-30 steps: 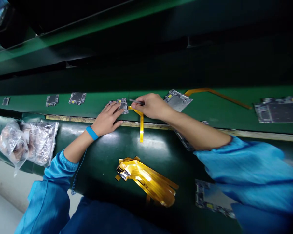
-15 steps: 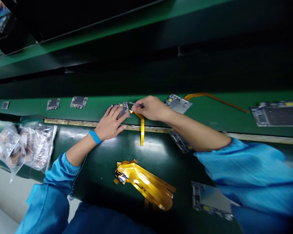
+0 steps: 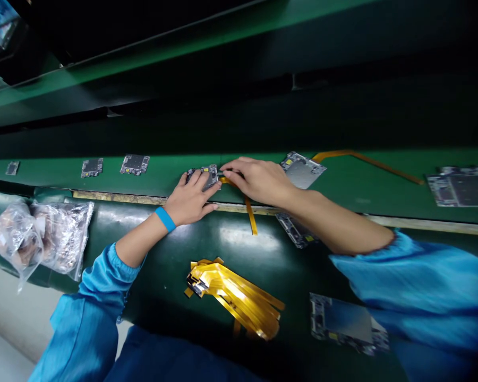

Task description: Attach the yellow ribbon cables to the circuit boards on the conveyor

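Left hand (image 3: 189, 199) lay open, fingers spread on the circuit board (image 3: 204, 176), pinning it to the green work surface (image 3: 163, 180). Right hand (image 3: 258, 180) curled just beside it, above the yellow flex cable (image 3: 250, 216); cannot tell its hold.

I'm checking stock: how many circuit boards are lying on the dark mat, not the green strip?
2: one circuit board partly under the right forearm, the other at lower right beside the blue sleeve. More may hide beneath them.

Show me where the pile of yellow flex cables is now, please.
In the head view, the pile of yellow flex cables lies on the dark green bench, below the left hand and left of a circuit board at lower right.
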`<state>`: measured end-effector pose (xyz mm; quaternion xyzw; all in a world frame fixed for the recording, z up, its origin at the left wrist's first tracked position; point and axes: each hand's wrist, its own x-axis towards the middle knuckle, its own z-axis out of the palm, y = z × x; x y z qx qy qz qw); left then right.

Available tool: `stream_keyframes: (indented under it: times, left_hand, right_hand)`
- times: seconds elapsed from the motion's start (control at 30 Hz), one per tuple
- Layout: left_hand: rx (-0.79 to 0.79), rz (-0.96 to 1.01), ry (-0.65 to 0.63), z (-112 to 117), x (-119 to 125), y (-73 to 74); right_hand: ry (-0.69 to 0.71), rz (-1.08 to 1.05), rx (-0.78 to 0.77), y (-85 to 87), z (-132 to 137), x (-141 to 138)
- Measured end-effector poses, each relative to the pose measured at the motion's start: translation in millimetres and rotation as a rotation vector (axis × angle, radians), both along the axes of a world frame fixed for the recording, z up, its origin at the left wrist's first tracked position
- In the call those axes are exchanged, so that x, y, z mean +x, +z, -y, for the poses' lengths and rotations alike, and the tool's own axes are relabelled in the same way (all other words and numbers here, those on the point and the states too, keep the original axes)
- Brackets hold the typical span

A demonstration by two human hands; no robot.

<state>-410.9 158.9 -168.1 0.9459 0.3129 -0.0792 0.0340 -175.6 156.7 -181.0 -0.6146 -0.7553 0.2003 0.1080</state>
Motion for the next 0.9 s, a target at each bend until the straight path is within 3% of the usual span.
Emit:
stream_keyframes:
  times: [0.23, 0.4, 0.53, 0.63, 0.73, 0.9]
  left_hand:
    - [-0.009, -0.054, 0.007, 5, 15, 8.7]
    - [0.005, -0.066, 0.004, 10, 27, 7.9]
    - [-0.022, -0.01, -0.005, 7, 27, 8.9]
    - [-0.04, 0.031, 0.02, -9, 10, 13.9]
    - [-0.011, -0.007, 0.121, -35, -23, 20.0]
    - [0.011, -0.161, 0.298, -79, -78, 28.2]
  right_hand:
    - [0.006, 0.107, -0.118, 1.2, -4, 7]
    - [0.044, 0.203, -0.225, 13.4, -5, 12]
    - [-0.002, 0.245, -0.278, 23.8, -1, 12]
    - [-0.077, 0.16, -0.257, 27.5, 8, 17]
    - [-0.117, 0.054, -0.199, 25.8, 22, 26]
    - [-0.061, -0.055, -0.064, 16.3, 50, 35]
